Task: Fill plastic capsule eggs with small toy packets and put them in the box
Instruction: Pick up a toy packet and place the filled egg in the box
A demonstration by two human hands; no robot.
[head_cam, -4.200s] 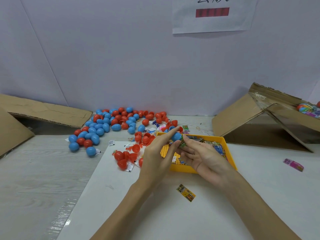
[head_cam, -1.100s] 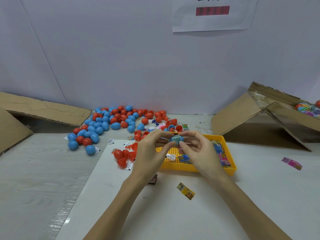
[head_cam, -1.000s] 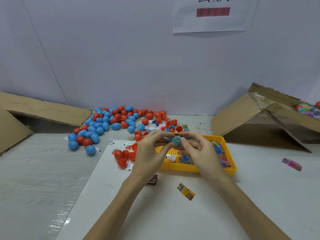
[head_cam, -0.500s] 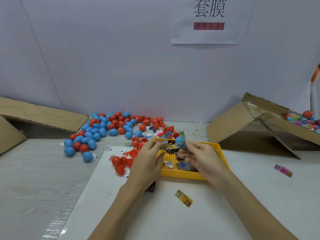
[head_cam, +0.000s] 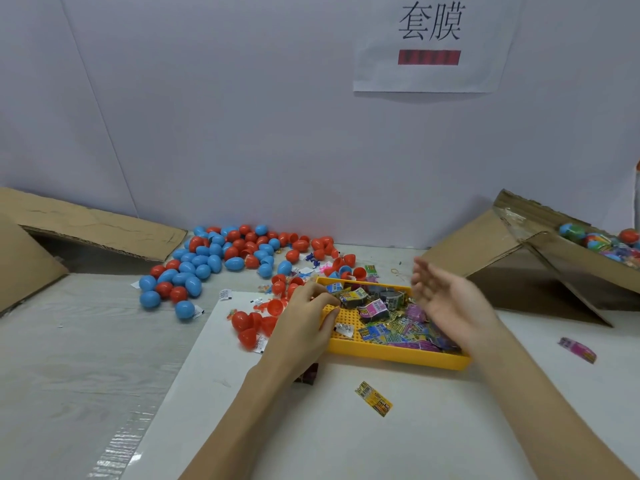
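Now both hands over the yellow tray [head_cam: 398, 355], blue and red eggs [head_cam: 204, 265] heaped at the desk's far left.
Left hand [head_cam: 304, 323] rests on the tray's left rim, fingers curled, cannot tell if pinching anything; right hand [head_cam: 450, 303] wide, blurred, holding nothing. Toy packets [head_cam: 388, 320] fill the tray; 1 loose packet [head_cam: 373, 398] near the front. Cardboard box [head_cam: 554, 258] far right holds filled eggs [head_cam: 602, 240].
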